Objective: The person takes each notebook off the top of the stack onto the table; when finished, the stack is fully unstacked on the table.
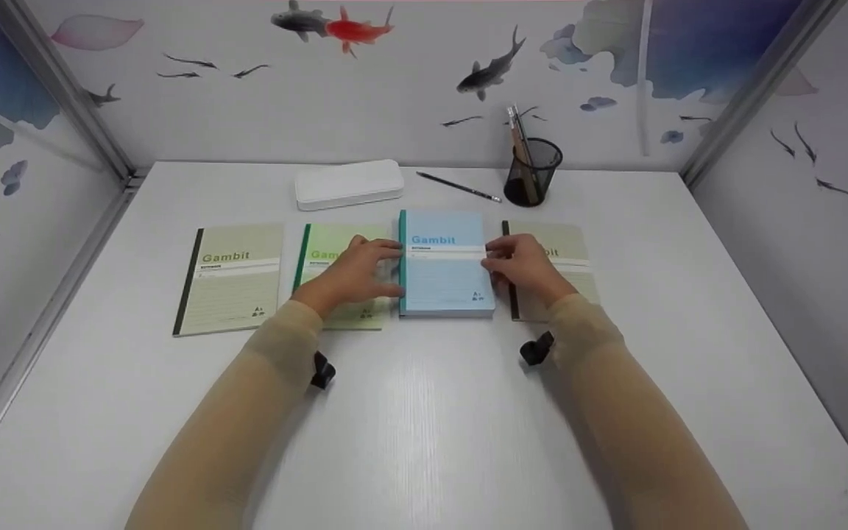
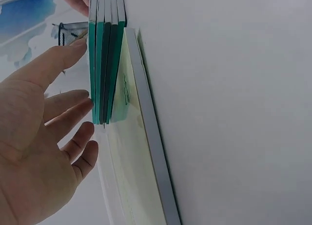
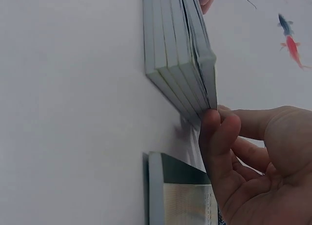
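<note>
A blue "Gambit" notebook point(image 1: 444, 283) tops a stack in the middle of the table. Teal spines point(image 2: 91, 74) and a darker one show in the left wrist view, pale page edges point(image 3: 170, 40) in the right wrist view. My left hand point(image 1: 354, 271) reaches over a green notebook point(image 1: 313, 309), its extended fingers and thumb at the stack's spine side. On the opposite side, my right hand point(image 1: 528, 266) pinches the top blue notebook's edge between thumb and finger. Part of a beige notebook point(image 1: 575, 246) lies hidden under that hand and wrist.
Another beige notebook point(image 1: 232, 287) with a black spine lies at far left. Behind the stack are a white case point(image 1: 350, 185), a dark pencil point(image 1: 459, 187) and a black mesh cup point(image 1: 525, 191) holding pencils. Fish-patterned panels point(image 1: 409, 88) border the white table point(image 1: 409, 427).
</note>
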